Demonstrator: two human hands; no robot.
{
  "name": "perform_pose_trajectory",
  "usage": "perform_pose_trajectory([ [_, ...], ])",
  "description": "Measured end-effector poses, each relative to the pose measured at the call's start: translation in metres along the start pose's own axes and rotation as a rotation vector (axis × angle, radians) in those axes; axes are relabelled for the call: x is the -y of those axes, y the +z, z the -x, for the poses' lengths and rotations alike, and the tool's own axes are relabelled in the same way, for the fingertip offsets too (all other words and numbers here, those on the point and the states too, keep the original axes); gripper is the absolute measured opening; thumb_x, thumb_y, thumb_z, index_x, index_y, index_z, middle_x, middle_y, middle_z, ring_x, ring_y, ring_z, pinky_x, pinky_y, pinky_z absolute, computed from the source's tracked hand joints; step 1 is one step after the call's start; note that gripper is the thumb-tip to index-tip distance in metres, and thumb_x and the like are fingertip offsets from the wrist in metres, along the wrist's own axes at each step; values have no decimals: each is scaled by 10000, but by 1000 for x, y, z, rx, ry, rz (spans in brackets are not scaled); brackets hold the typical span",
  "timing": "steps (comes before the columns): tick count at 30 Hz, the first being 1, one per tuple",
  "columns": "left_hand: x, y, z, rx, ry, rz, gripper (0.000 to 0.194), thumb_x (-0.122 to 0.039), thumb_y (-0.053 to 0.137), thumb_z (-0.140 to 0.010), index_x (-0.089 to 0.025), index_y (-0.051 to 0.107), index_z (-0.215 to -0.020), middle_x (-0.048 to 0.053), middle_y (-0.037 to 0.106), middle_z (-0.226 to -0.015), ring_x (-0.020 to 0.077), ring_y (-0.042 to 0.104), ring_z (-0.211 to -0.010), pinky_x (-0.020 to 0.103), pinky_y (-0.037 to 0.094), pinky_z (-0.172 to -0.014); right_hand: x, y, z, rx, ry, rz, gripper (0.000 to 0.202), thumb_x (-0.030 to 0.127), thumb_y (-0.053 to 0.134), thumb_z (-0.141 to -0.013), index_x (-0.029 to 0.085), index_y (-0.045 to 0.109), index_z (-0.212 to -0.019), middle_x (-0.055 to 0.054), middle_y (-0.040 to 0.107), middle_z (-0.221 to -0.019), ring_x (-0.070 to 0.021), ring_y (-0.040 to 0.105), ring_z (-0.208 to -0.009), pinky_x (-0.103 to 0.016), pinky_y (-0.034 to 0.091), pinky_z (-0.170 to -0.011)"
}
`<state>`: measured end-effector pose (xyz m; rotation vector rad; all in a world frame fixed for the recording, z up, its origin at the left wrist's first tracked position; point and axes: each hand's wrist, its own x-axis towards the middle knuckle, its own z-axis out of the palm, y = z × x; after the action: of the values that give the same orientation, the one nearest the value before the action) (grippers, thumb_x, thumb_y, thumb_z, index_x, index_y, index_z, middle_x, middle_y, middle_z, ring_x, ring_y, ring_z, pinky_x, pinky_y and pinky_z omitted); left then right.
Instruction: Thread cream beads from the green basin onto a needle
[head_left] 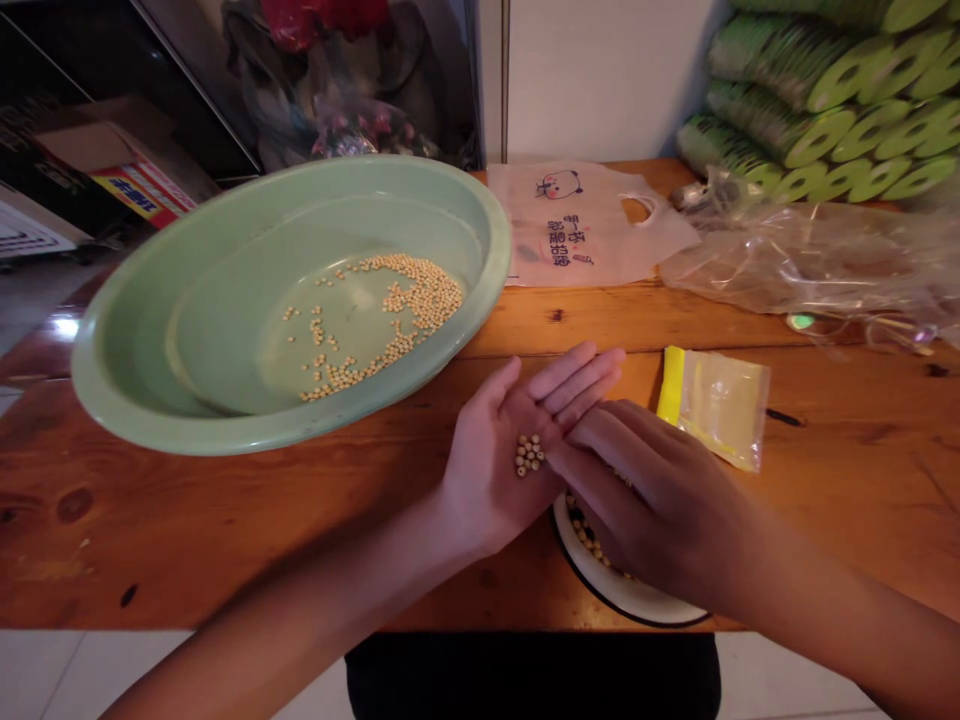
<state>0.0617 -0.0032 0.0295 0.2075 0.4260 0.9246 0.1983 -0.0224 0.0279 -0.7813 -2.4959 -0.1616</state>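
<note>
My left hand (499,465) is turned palm up, its fingers stretched out and lightly cupped. Several small, pale, round beads (529,454) lie in the palm, some showing a dark spot like a hole. My right hand (652,480) reaches across from the right with its fingers drawn together, the tips meeting the left palm and fingers beside the beads. What is between those fingertips is hidden. Under the right hand stands a white, dark-rimmed bowl (656,600), partly covered, with more of the pale beads along its visible inner side.
A large green basin (225,240) with scattered beads stands on the wooden table (300,520) at left. Behind lie a printed plastic bag (600,225) and clear plastic wrapping (810,250). A yellow-edged packet (720,405) lies right; green ring-shaped stacks (825,130) rise at the back right.
</note>
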Motion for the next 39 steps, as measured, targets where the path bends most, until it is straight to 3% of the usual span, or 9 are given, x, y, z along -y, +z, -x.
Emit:
perform_pose_trajectory([
  [8,1,-3,0,8,8,16,572,-374,294,-951,-45,354,-1415,133,442,-1457,183,399,-1357,292,279,-1131,-2,-4,0,-21,20,-43,236,38,433,-846,124,629,-746,-108,605,-723,-212,530,-654,-341,475,-576],
  [14,-1,-5,-2,-6,14,17,583,-377,261,-950,-57,325,-1433,123,417,-1477,190,388,-1365,297,287,-1127,-13,-11,4,52,205,-350,364,57,448,-887,206,565,-1198,-48,698,-998,-150,656,-793,-251,514,-643],
  [18,-2,-2,-3,-36,31,-2,574,-346,223,-952,-43,329,-1428,131,425,-1470,178,407,-1351,279,292,-1121,-19,-19,1,80,318,-509,160,117,532,-893,212,653,-937,12,715,-833,-99,640,-661,-192,462,-581],
  [21,-2,-2,-3,-53,10,4,553,-344,228,-955,-63,361,-1413,109,464,-1446,162,443,-1324,264,306,-1110,-22,-21,-2,102,349,-556,150,91,542,-872,184,635,-800,37,666,-704,-70,576,-580,-176,421,-554],
  [27,-2,-1,-2,-82,10,21,536,-335,246,-955,-64,391,-1394,105,488,-1424,157,489,-1286,266,335,-1093,-27,-23,-2,194,443,-630,143,111,563,-873,211,665,-881,66,687,-737,-61,593,-586,-174,419,-539],
  [30,-1,0,-3,-107,10,37,529,-327,255,-953,-58,408,-1382,115,503,-1411,162,504,-1272,271,338,-1093,-31,-26,-1,228,427,-651,163,121,581,-869,217,674,-961,48,722,-841,-87,648,-682,-184,456,-584],
  [33,-1,-2,-5,-120,20,79,517,-324,282,-948,-51,429,-1363,134,515,-1396,169,524,-1254,271,367,-1071,-33,-27,0,244,394,-618,147,115,591,-859,209,683,-924,48,714,-789,-82,627,-620,-191,446,-562],
  [36,0,-4,-6,-101,30,103,520,-336,316,-941,-50,431,-1360,148,517,-1392,178,529,-1249,270,380,-1058,-34,-27,-1,220,367,-537,144,82,579,-846,190,675,-851,47,684,-704,-74,584,-549,-199,414,-528],
  [39,-1,-2,-5,-95,18,68,524,-337,293,-940,-62,423,-1367,127,511,-1403,170,504,-1273,265,356,-1071,-32,-25,-3,154,362,-509,142,67,556,-853,177,645,-845,33,673,-756,-75,593,-629,-192,427,-588],
])
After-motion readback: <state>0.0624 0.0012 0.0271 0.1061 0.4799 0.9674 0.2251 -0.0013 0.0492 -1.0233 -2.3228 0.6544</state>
